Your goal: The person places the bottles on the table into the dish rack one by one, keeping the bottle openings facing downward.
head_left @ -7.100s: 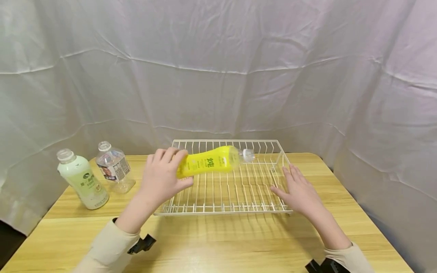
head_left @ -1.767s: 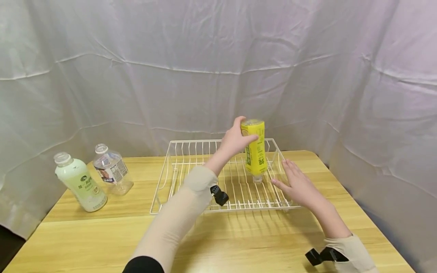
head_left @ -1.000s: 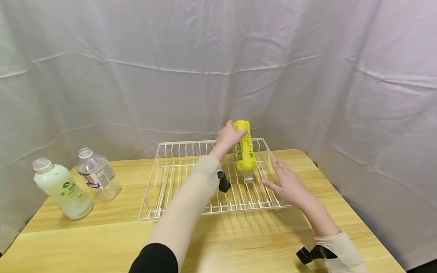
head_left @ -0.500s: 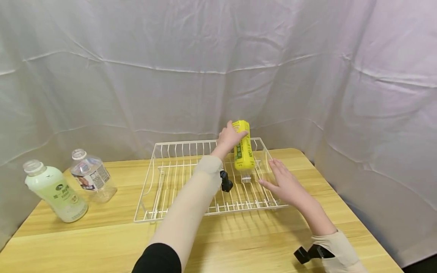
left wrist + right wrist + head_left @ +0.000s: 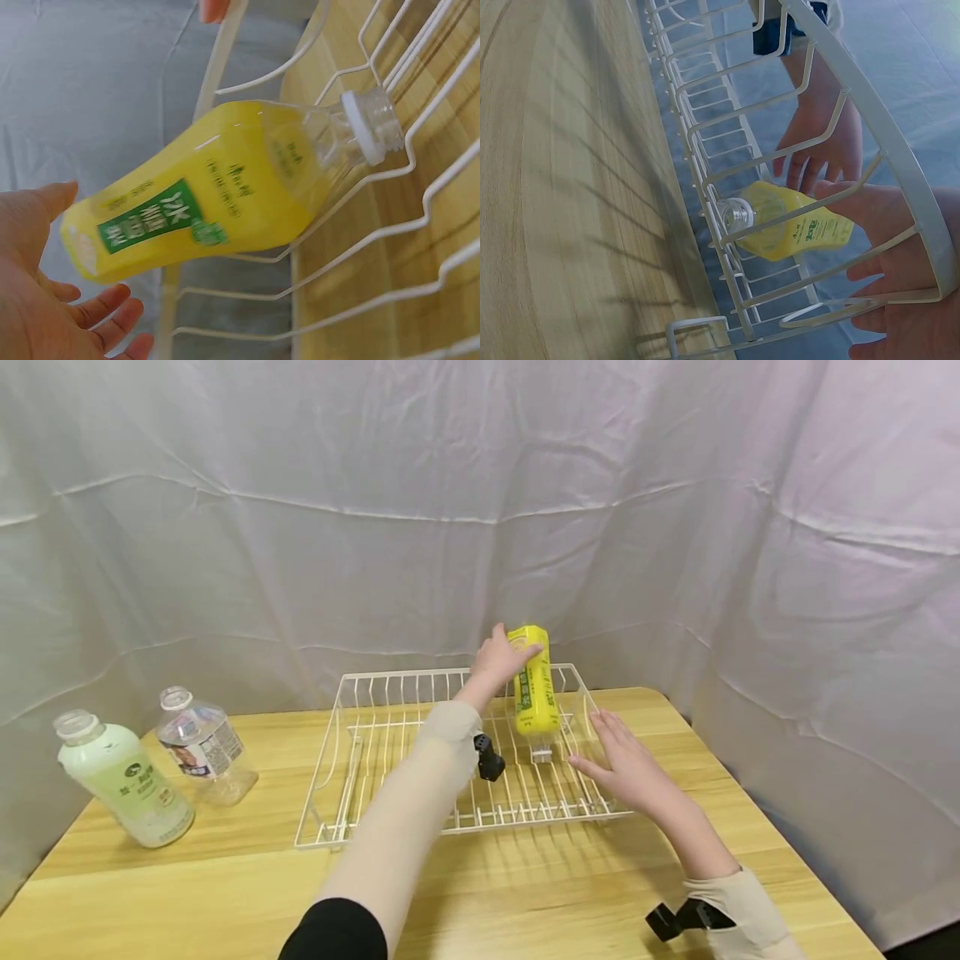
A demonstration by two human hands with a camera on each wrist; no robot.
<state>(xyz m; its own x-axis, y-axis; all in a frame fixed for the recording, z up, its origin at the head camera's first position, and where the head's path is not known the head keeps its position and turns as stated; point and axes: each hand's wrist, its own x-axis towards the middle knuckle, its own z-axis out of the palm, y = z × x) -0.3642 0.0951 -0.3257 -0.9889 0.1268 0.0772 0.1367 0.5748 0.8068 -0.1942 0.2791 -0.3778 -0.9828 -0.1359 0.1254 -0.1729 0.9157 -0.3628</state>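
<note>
While the left hand (image 5: 498,660) spreads loosely around the raised base of the yellow bottle (image 5: 537,693), its fingers lie a little apart from the plastic in the left wrist view, and whether the thumb touches cannot be told. The yellow bottle stands upside down in the white wire rack (image 5: 405,673), toward the rear right corner, its uncapped neck down among the floor wires and its body tilted back toward the rear edge. The right hand (image 5: 630,764) rests with straight, parted fingers along the right edge of the wire rack and grips nothing. The wire rack sits on the wooden table (image 5: 525,893), near its back edge. By the table's left edge a pale green bottle (image 5: 127,785) and a clear bottle (image 5: 202,747) stand upright.

No liquid shows through the clear shoulder, so the yellow bottle is probably empty and light, easy to lift but easy to knock over. Its thin wall looks soft enough to dent under a hard squeeze, and the glossy sleeve may slip against dry fingertips; breakage seems unlikely. The best hold is likely a gentle one near the base, thumb opposite fingers, where the body is reachable above the rear edge. The stiffer neck offers less room among the wires.
</note>
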